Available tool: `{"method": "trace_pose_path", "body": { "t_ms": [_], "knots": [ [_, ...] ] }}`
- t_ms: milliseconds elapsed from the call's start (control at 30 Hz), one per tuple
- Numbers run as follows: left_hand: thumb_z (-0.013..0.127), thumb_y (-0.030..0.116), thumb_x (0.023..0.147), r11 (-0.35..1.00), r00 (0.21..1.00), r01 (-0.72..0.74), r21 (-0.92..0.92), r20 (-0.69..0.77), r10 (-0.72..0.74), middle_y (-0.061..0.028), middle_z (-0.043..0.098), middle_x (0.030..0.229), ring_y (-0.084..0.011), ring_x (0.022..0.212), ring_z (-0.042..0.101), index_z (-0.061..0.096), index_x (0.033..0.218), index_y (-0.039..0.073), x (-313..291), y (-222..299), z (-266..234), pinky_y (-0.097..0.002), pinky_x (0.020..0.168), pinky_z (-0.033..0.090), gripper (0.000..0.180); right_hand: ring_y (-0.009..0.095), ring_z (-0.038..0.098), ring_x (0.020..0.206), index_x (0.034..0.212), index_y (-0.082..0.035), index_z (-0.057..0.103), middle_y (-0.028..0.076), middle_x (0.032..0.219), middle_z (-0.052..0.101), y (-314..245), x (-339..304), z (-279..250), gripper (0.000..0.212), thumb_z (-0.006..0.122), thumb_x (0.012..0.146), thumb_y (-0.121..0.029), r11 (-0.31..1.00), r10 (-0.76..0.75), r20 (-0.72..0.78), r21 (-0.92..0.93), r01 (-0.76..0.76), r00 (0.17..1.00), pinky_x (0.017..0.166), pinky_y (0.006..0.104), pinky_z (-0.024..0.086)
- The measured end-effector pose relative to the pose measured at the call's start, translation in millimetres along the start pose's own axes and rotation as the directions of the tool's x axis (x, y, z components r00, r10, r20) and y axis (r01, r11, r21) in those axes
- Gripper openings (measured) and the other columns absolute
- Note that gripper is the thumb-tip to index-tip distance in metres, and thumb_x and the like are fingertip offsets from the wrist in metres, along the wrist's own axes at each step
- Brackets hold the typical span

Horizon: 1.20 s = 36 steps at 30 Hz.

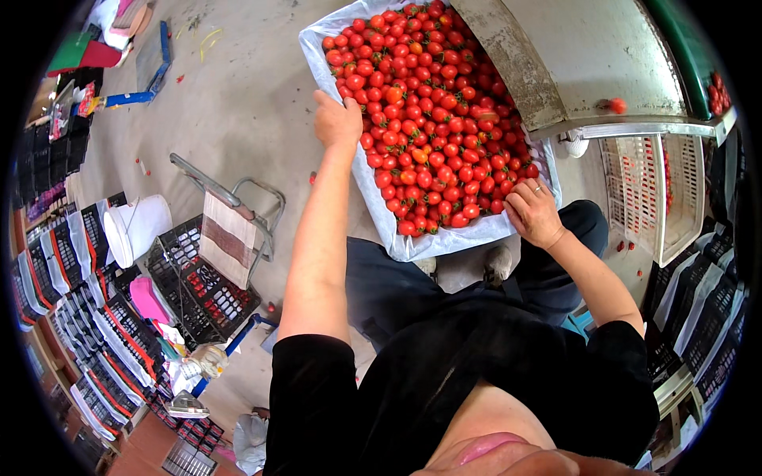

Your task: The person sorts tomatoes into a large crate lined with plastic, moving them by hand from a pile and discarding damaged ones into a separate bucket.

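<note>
Nearest, a black short-sleeved top (492, 357) and dark trousers (393, 285) showed the person bent over a crate (448, 244), which was lined with pale sheeting and stood just in front of the knees, its near edge above a pair of shoes (498, 263). The right hand (535, 213), a ring on one finger, lay at the crate's near right corner with its fingers bent over the edge, close to the fruit; whether it gripped the rim or only rested there, I could not tell. The left hand (337, 120) was closed around the lined rim on the left side, the arm stretched out straight. Between the two hands, small red tomatoes (429, 119), a few of them orange and some with green stems, filled the crate in a broad layer. A worn metal chute (611, 47) overhung the crate's right side, and a single blurred tomato (617, 105) showed against its lower part. To the right of the crate was a white slatted basket (635, 178). Farther off to the left, a folding chair (228, 238) with a striped seat stood beside a black crate (176, 254), near a white bucket (143, 228). Beyond these, stacked black crates (123, 333) lined the left side.
</note>
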<state>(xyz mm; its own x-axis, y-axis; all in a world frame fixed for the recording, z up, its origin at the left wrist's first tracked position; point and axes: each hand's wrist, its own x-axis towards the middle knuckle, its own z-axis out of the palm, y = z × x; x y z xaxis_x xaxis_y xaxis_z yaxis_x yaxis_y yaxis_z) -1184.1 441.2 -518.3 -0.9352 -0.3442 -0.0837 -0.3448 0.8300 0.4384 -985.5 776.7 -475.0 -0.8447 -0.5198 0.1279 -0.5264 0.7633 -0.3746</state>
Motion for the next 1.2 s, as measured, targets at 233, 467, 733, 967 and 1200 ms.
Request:
{"method": "trace_pose_path", "body": {
  "t_ms": [233, 467, 733, 967, 1200],
  "knots": [
    [0.06, 0.027, 0.085, 1.0, 1.0, -0.01, 0.01, -0.009, 0.011, -0.0309, 0.066, 0.093, -0.0484, 0.09, 0.065, 0.041, 0.11, -0.004, -1.3, -1.4, -1.1, -0.0561, 0.082, 0.05, 0.045, 0.026, 0.053, 0.09, 0.084, -0.01, 0.055, 0.007, 0.088, 0.051, 2.3, -3.0, 13.6, 0.014, 0.066, 0.079, -0.018, 0.996, 0.001, 0.045, -0.084, 0.003, 0.999, 0.084, 0.0385, 0.044],
    [0.061, 0.027, 0.084, 1.0, 1.0, 0.015, -0.024, 0.028, -0.015, -0.0315, 0.065, 0.099, -0.0469, 0.095, 0.065, 0.041, 0.113, -0.006, -2.4, 2.9, -6.0, -0.0546, 0.087, 0.049, 0.048, 0.026, 0.054, 0.089, 0.084, -0.01, 0.056, 0.007, 0.088, 0.052, 2.8, -3.9, 14.7, 0.014, 0.067, 0.079, -0.018, 0.996, -0.005, 0.036, -0.088, 0.008, 0.999, 0.083, 0.0386, 0.045],
    [0.063, 0.03, 0.082, 0.999, 0.998, 0.043, -0.024, 0.044, -0.042, -0.0331, 0.065, 0.1, -0.0478, 0.096, 0.064, 0.043, 0.116, -0.009, 1.1, -0.4, -5.8, -0.0519, 0.087, 0.049, 0.056, 0.026, 0.054, 0.089, 0.083, -0.01, 0.055, 0.007, 0.088, 0.052, 0.7, -2.9, 14.9, 0.014, 0.067, 0.078, -0.018, 0.995, 0.01, 0.03, -0.095, -0.007, 1.0, 0.084, 0.039, 0.045],
    [0.062, 0.029, 0.084, 1.0, 0.999, 0.027, -0.002, 0.038, -0.027, -0.0301, 0.066, 0.099, -0.0452, 0.096, 0.065, 0.04, 0.114, -0.006, -1.3, 3.2, -6.9, -0.0533, 0.087, 0.05, 0.051, 0.027, 0.054, 0.089, 0.082, -0.01, 0.054, 0.007, 0.088, 0.053, 0.8, -2.1, 14.6, 0.014, 0.066, 0.079, -0.018, 0.994, 0.018, 0.042, -0.104, -0.013, 0.999, 0.085, 0.0396, 0.045],
    [0.062, 0.03, 0.084, 1.0, 1.0, 0.009, 0.006, 0.013, -0.009, -0.0293, 0.067, 0.096, -0.045, 0.093, 0.066, 0.041, 0.112, -0.005, -1.0, 2.5, -7.9, -0.0528, 0.085, 0.051, 0.049, 0.031, 0.057, 0.098, 0.102, -0.007, 0.064, 0.01, 0.103, 0.06, -21.9, 22.1, 14.8, 0.025, 0.071, 0.078, -0.006, 0.965, 0.126, -0.114, 0.244, -0.095, 0.986, 0.081, 0.0424, 0.045]
  ]
}}
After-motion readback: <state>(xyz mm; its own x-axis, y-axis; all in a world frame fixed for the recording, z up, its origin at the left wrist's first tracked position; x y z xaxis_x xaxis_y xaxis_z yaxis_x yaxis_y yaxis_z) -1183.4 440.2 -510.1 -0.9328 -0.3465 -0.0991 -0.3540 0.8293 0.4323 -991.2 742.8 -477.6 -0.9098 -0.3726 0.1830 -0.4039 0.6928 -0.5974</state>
